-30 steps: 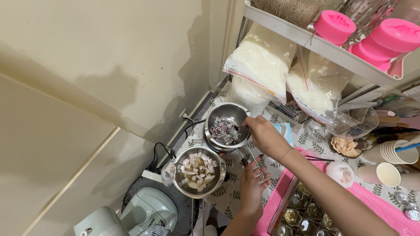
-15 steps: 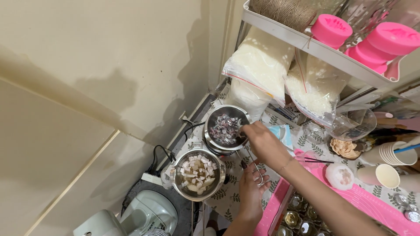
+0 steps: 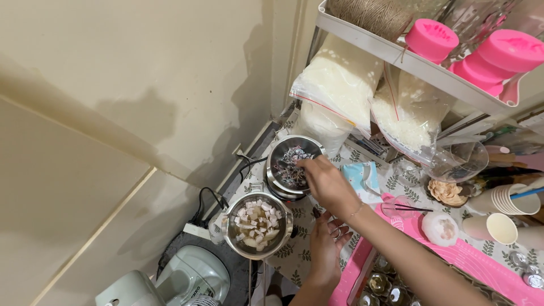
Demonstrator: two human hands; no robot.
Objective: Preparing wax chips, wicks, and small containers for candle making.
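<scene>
Head view: right hand (image 3: pixel 326 184) is reaching over the far pot (image 3: pixel 292 164), fingers pinched together above its shreds. Left hand (image 3: pixel 327 243) is resting on the counter (image 3: pixel 297 255), fingers apart, beside the near pot (image 3: pixel 258 224).

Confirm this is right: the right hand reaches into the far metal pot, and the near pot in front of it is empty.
Not quite. In the head view the right hand does reach into the far metal pot, but the near pot is not empty: it holds pale, whitish chunks. The left hand rests on the patterned cloth beside it.
</scene>
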